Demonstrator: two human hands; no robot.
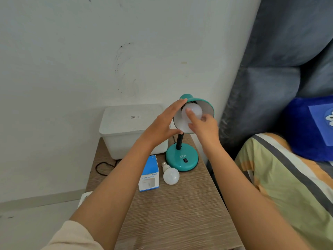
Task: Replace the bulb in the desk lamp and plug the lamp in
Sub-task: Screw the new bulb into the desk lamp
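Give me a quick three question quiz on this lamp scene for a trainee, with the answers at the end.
1. True or false: the left hand steadies the lamp shade.
2. What do the right hand fingers touch: A the lamp base, B the bulb in the shade, C the humidifier box?
3. Fill in: the spare bulb lies on the table between the box and the lamp ____.

Key: 1 true; 2 B; 3 base.
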